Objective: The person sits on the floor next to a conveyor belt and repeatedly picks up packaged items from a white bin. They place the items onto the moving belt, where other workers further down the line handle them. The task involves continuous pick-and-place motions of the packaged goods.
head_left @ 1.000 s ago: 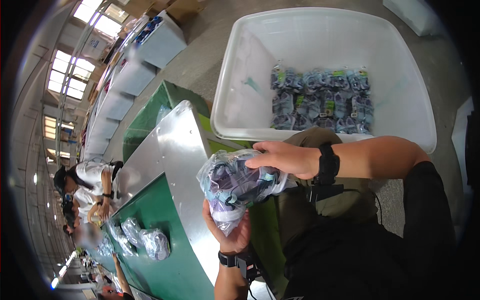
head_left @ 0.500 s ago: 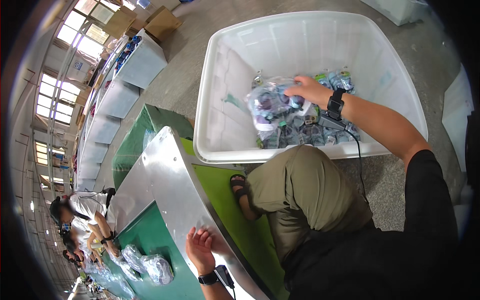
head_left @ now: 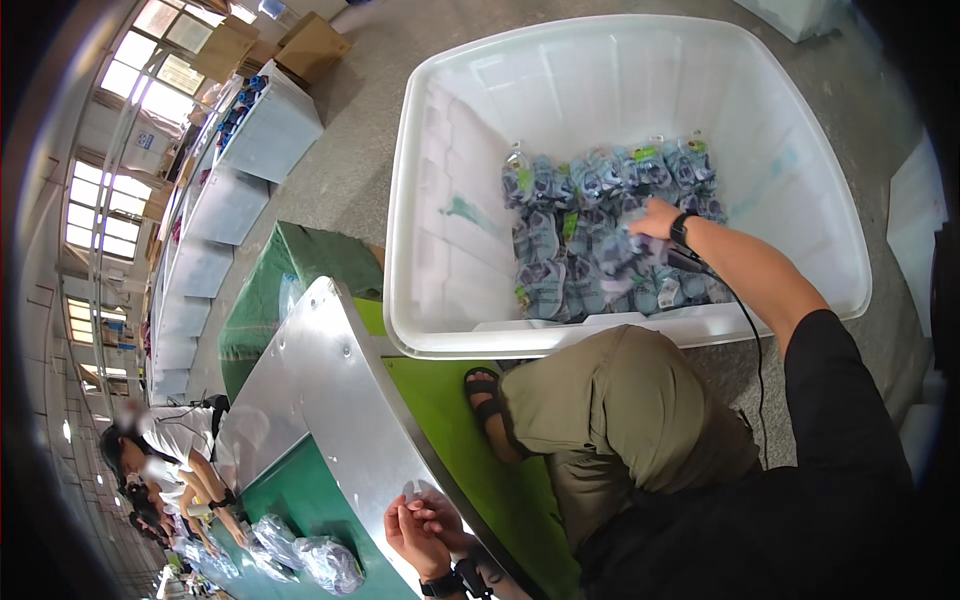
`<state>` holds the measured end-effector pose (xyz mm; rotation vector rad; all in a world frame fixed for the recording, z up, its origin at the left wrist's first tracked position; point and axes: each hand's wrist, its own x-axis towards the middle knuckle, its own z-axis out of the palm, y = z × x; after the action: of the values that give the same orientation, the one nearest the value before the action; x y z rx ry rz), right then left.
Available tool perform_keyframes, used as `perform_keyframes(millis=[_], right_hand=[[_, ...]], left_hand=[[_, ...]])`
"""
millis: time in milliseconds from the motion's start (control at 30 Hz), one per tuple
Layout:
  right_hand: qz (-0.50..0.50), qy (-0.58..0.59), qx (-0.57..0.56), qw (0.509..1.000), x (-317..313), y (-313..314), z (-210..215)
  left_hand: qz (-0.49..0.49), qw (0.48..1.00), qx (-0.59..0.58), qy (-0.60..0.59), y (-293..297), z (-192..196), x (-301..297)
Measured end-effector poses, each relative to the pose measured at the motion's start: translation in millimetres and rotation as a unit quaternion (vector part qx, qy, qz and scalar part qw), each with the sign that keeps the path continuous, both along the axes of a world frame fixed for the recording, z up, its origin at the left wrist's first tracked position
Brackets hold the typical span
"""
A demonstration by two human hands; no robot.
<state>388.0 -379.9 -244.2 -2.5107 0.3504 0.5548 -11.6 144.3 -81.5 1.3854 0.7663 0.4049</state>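
Plastic bin: a big white tub (head_left: pixel 440 200) stands on the floor beside the person's knee; its far half is bare, its near right part is filled with packs.
Packs: clear bags (head_left: pixel 590 240) holding blue-grey goods lie in tight rows, edges touching, from the middle of the bin toward its near right wall.
Right hand: the right hand (head_left: pixel 652 217) reaches over the near rim and rests on the rows, fingers curled down on the top pack; whether the grip is clamped on that pack or only pressing on it cannot be told.
Left hand: the left hand (head_left: pixel 418 528) lies at the metal edge of the belt (head_left: pixel 330 400), fingers loosely bent, holding nothing.
Belt goods: two more bagged packs (head_left: pixel 300 555) lie on the green belt, well apart from the left hand.
Others: co-workers (head_left: pixel 160 455) bend over the far end of the belt.
Doing it well: judging by the rows, a pack sits best laid flat and square to its neighbours, pushed snug against them, so no bag rides up or slides into the bare half.
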Motion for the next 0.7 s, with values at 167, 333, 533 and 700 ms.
perform_keyframes(millis=[167, 333, 533, 700], right_hand=[[-0.088, -0.022, 0.263, 0.961, 47, 59, 10], [-0.020, -0.018, 0.212, 0.977, 39, 89, 47], [-0.029, -0.010, 0.318, 0.948, -11, 67, 61], [0.013, -0.026, 0.415, 0.909, -51, 19, 81]], left_hand=[[-0.005, 1.000, 0.004, 0.002, 0, 0, 0], [-0.005, 1.000, 0.005, -0.013, 0, -2, -2], [-0.013, 0.999, -0.029, -0.013, 1, 5, -3], [0.001, 0.999, 0.039, 0.026, 21, 16, -18]])
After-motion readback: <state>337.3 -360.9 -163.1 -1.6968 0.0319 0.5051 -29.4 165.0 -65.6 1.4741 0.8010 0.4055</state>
